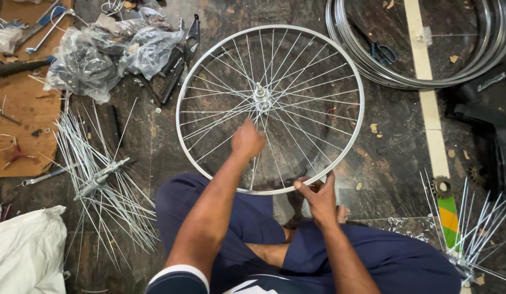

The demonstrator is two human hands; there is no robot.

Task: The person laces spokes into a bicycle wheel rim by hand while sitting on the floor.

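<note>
Dark stone floor [394,125] | spoked hub [100,177] lies loose at left | left hand [247,140] closed on wheel spokes, steadying | wheel [270,109] flat before knees | right hand [318,195] pinches rim, apparently holding it in place

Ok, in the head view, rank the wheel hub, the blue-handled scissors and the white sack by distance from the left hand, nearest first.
1. Wheel hub: just above the left hand, at the wheel's centre.
2. Blue-handled scissors: upper right, inside the stacked rims.
3. White sack: bottom left corner, clearly farthest.
</note>
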